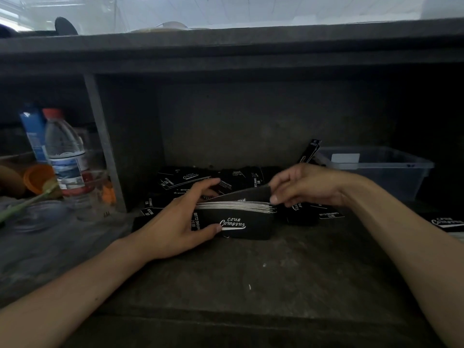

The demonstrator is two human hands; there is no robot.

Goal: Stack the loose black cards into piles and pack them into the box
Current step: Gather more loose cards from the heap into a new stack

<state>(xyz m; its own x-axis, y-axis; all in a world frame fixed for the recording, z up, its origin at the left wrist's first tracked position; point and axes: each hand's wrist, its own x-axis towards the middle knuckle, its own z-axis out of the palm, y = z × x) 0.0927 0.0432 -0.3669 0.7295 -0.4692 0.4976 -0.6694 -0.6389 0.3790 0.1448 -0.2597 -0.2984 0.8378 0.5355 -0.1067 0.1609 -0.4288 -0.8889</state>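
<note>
On bench (276, 272), left hand (175, 222) clasping card stack (241, 222), right hand (308, 184) pinching its right edge, loose cards (185, 179) behind

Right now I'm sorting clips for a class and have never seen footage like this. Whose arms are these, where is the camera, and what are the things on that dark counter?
There is no machine here. A person wears one wide-angle camera on the head, so you look down along their own bare arms. The left hand grips a stack of black cards printed "Club Camping", held on edge. The right hand pinches a single black card at the back of that stack. More loose cards lie scattered behind on the dark counter. A clear plastic box sits at the right, and a water bottle stands at the left.
</note>
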